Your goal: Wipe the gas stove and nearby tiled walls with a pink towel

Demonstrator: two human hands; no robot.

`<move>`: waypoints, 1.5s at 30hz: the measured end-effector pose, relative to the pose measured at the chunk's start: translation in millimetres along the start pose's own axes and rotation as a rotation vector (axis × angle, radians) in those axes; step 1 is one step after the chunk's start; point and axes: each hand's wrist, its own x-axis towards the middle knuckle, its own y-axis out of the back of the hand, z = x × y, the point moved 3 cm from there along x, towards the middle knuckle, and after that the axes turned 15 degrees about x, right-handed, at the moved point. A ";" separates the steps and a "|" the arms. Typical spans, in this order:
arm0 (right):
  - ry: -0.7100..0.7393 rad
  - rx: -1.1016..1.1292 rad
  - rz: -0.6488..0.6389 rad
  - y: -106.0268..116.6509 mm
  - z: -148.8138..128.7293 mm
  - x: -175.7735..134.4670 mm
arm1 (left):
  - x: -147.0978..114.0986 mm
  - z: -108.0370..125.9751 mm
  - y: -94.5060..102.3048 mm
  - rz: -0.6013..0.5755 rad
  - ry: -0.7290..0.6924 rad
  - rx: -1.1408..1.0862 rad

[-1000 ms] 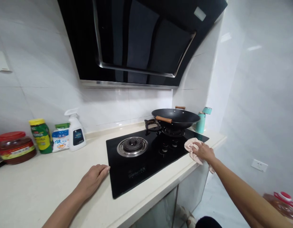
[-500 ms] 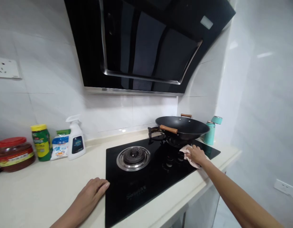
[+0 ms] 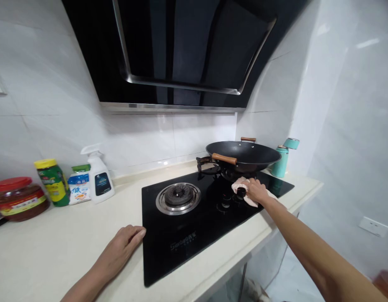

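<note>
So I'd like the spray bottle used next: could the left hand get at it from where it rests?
Probably yes. The left hand lies flat on the counter, and only bare countertop lies between it and the spray bottle near the wall, though it is a forward stretch.

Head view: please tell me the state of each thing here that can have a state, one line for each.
left hand: flat on the counter, holds nothing
right hand: presses a cloth on the stove knobs
wok: on the right burner, looks empty
left burner: bare, no flame visible
spray bottle: upright
green jar: upright, lid on
red-lidded jar: closed
teal flask: upright, lid flipped open
</note>
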 end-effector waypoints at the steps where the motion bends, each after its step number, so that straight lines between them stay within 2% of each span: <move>1: -0.026 -0.014 0.021 1.6 -0.5 -9.9 | -0.3 0.6 -0.1 0.003 -0.012 0.003; 6: -0.081 -0.086 0.105 10.7 -11.1 -64.3 | -2.8 8.7 -1.3 0.042 -0.075 0.026; 11: 0.012 -0.094 0.060 17.8 -35.6 -110.2 | -4.9 15.4 -4.5 0.036 -0.087 0.022; 14: 0.185 -0.012 -0.022 16.0 -75.0 -134.9 | -5.7 15.5 -6.3 0.028 -0.085 0.019; 18: 0.415 0.087 -0.101 8.7 -149.5 -150.3 | -8.5 16.3 -4.7 0.025 -0.078 0.015; 20: 0.456 0.098 -0.131 3.6 -181.7 -141.7 | -10.8 17.2 -2.3 0.026 -0.076 0.005; 24: 0.358 0.052 -0.133 -8.4 -216.5 -96.7 | -15.0 19.2 1.3 0.033 -0.085 -0.010; 29: 0.245 0.018 -0.142 -23.8 -225.9 -34.3 | -16.0 19.0 -1.1 0.037 -0.083 -0.014; 33: 0.213 0.017 -0.192 -36.0 -224.5 7.8 | -15.7 18.7 -5.0 0.018 -0.075 -0.011; 40: 0.273 0.062 -0.301 -59.9 -227.2 71.8 | -17.7 26.4 -6.9 -0.013 -0.042 0.015; 45: 0.361 0.120 -0.372 -73.8 -254.9 105.7 | -19.7 27.0 -7.8 0.029 -0.046 0.016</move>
